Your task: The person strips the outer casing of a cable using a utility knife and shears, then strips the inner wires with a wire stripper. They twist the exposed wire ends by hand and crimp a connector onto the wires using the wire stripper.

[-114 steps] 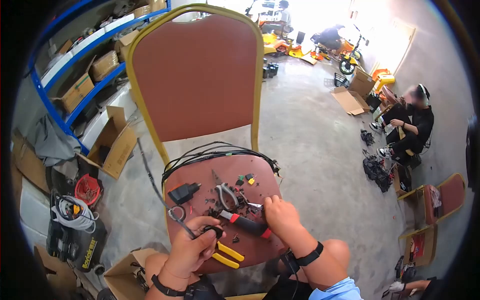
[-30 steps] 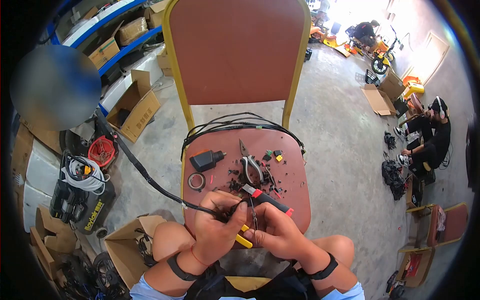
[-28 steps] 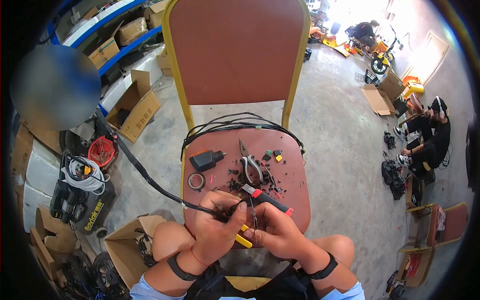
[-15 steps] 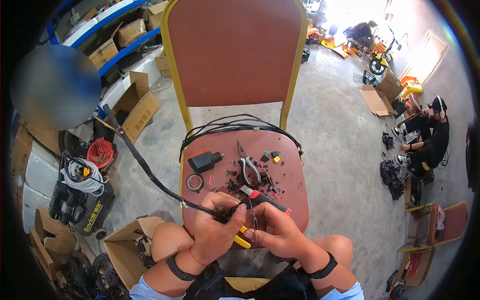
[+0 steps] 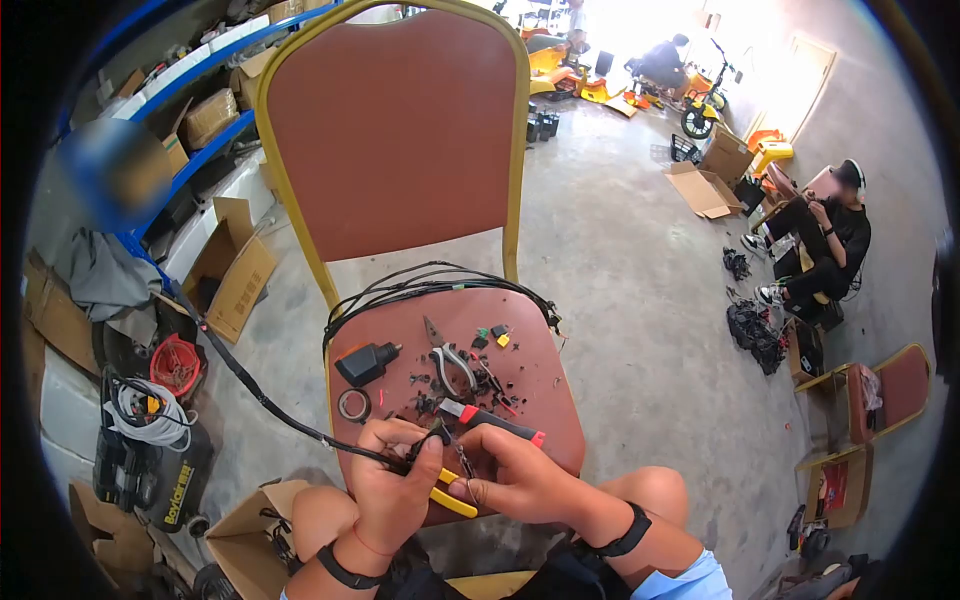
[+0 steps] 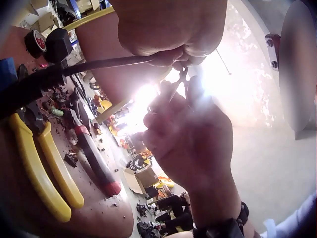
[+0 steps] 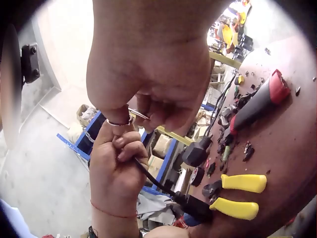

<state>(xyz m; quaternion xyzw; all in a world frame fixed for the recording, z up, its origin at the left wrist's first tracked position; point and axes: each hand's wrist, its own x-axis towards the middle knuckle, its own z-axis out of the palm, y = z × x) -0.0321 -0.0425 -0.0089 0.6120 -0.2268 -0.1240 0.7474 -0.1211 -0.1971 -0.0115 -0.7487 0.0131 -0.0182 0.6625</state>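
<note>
Cable, black and flexible, slants up to the left from the left hand, over the front of a chair's padded red-brown seat. The left hand is closed, its fingers curled round the cable near its end. The right hand is nearly closed too, thumb and fingertips pinching thin strands just beside it.

Left of the seat, an open cardboard box holds something dark, a red plastic basket holds small items too blurred to name, and a box by the knee contains dark wires.

On the seat, yellow-handled cutters lie partly under the hands. Beyond are a red-and-black knife, grey-handled pliers, a round tape roll, a blocky black plug and crumbly dark scraps. A loose bundle of smooth black wires curves along the back edge.
</note>
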